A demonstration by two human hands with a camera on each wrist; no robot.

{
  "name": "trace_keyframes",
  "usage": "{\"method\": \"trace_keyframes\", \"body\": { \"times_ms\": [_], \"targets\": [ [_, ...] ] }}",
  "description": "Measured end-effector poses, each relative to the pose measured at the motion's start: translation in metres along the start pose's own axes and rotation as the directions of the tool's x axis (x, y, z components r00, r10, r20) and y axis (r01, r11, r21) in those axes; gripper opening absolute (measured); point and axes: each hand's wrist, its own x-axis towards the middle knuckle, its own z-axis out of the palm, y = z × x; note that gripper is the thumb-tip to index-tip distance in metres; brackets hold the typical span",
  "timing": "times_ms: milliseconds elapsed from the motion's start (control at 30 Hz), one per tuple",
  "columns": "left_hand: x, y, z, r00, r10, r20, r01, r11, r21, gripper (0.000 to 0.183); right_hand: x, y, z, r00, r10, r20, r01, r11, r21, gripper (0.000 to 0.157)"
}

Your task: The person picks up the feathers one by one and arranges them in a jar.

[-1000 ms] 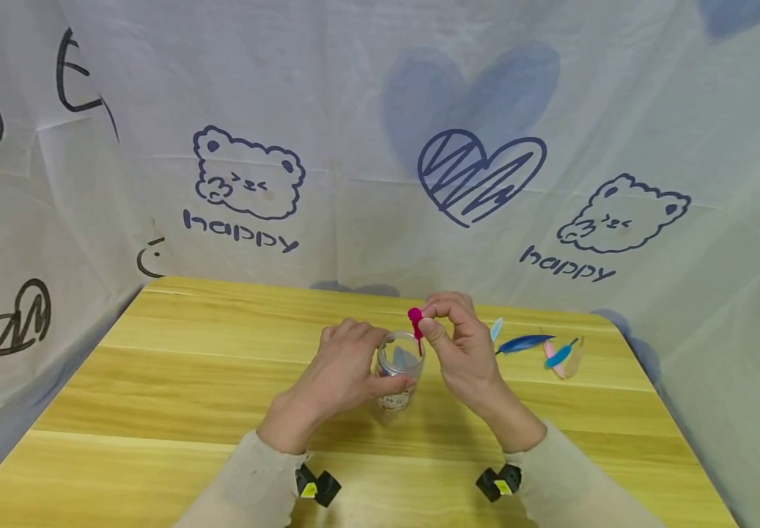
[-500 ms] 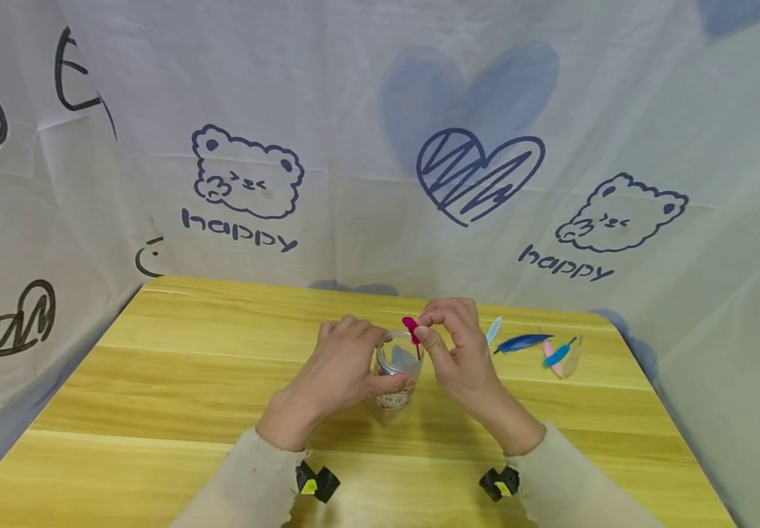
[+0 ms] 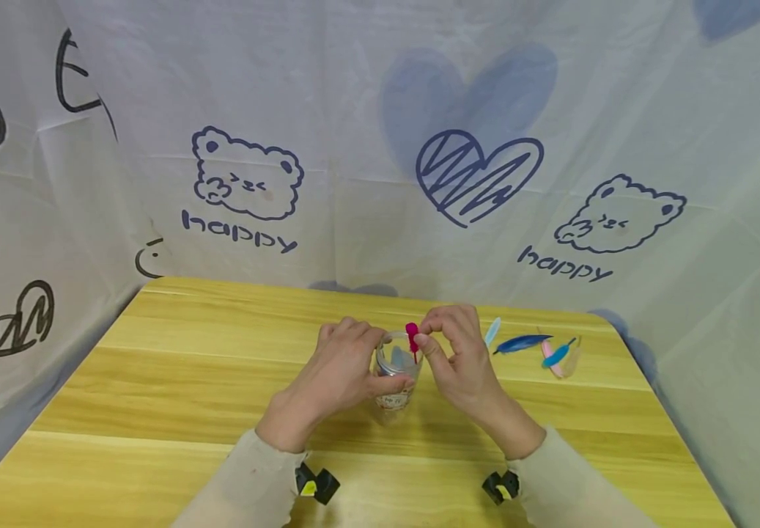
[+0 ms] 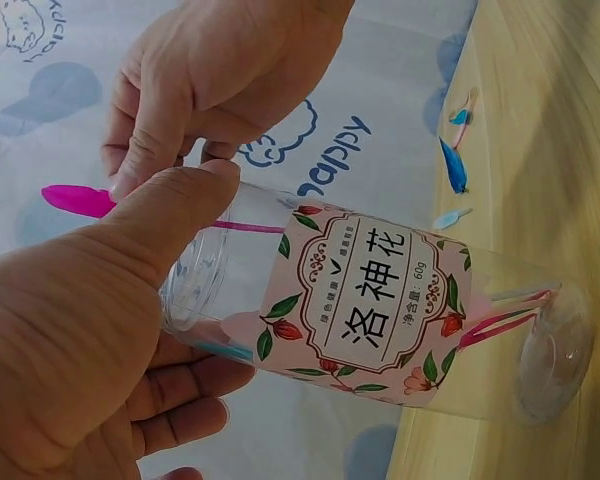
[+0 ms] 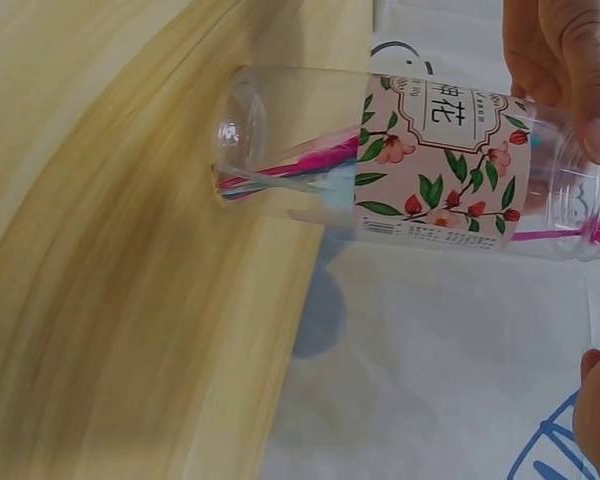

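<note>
A clear plastic jar (image 3: 393, 402) with a pink floral label (image 4: 365, 300) stands upright on the wooden table. My left hand (image 3: 336, 374) grips it near the neck, thumb in front and fingers behind. Between thumb and index finger, my right hand (image 3: 464, 359) pinches a magenta feather (image 3: 412, 336) at the jar's mouth. The feather's thin quill reaches down inside the jar, while its vane sticks out above the rim. More feathers stand inside, among them a magenta feather (image 5: 330, 152) and a pale blue feather (image 5: 335, 187), partly hidden by the label.
On the table (image 3: 175, 381), right of the jar, lie a light blue feather (image 3: 492, 332), a dark blue feather (image 3: 522, 343) and a bright blue feather (image 3: 558, 356) crossing a pink and a beige one. A printed white cloth (image 3: 353, 88) hangs behind the table.
My right hand has moved slightly down and left, lowering the magenta feather so that its quill sits deeper in the jar. My left hand has kept its hold on the jar.
</note>
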Motion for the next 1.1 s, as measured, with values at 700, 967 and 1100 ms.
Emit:
{"method": "trace_keyframes", "body": {
  "times_ms": [700, 967, 1100],
  "targets": [
    [-0.001, -0.001, 0.002, 1.000, 0.021, -0.022, -0.021, 1.000, -0.023, 0.072, -0.013, 0.007, -0.001, 1.000, 0.014, 0.015, -0.014, 1.000, -0.025, 0.033],
    [-0.001, -0.001, 0.002, 1.000, 0.012, -0.020, -0.012, 1.000, -0.023, 0.074, -0.022, 0.016, -0.021, 0.997, 0.082, 0.014, -0.080, 0.993, -0.091, 0.013],
    [-0.001, -0.001, 0.002, 1.000, 0.001, -0.011, -0.001, 1.000, -0.026, 0.074, -0.031, 0.027, -0.035, 0.996, 0.084, 0.007, -0.082, 0.987, -0.140, 0.018]
  ]
}}
